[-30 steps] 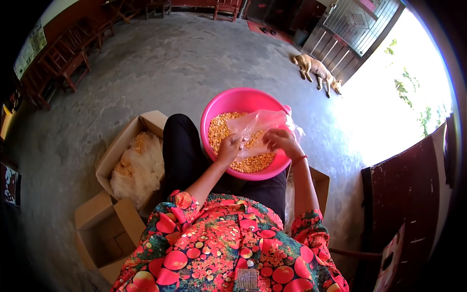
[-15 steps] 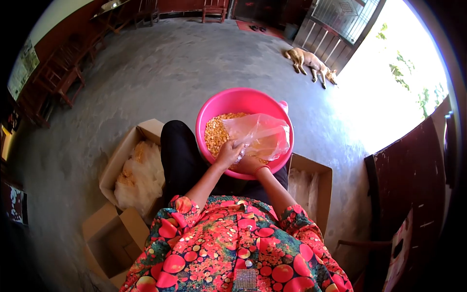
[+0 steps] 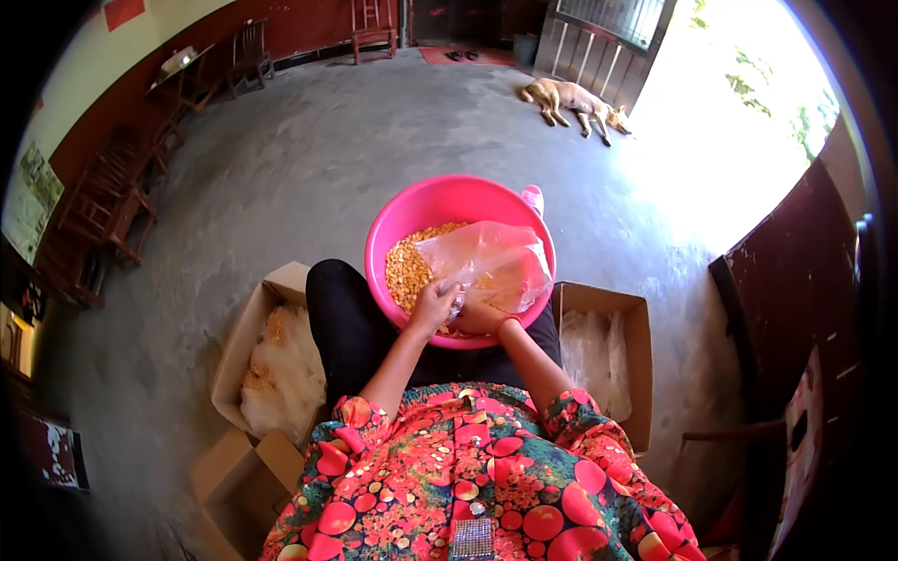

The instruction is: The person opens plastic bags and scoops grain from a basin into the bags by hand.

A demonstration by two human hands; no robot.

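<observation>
A pink basin (image 3: 382, 210) rests on my lap, holding yellow-orange corn kernels (image 3: 409, 269). Over the kernels lies a clear plastic bag (image 3: 500, 254), its mouth toward me. My left hand (image 3: 433, 307) is closed on the near edge of this bag. Close beside it, my right hand (image 3: 479, 318) reaches low into the basin at the bag's mouth, a red band on its wrist. The bag and the left hand cover the right fingers, so their grip is hidden.
An open cardboard box (image 3: 238, 360) with filled plastic bags (image 3: 285, 374) stands at my left, another box (image 3: 248, 496) nearer. At my right is a box (image 3: 639, 374) with clear bags. A dog (image 3: 575, 101) lies by the open door (image 3: 608, 47). Chairs (image 3: 112, 210) line the left wall.
The view has shifted a little, moving the dog and door left and up in the picture. Both hands stay at the bag's mouth, with the left still gripping it.
</observation>
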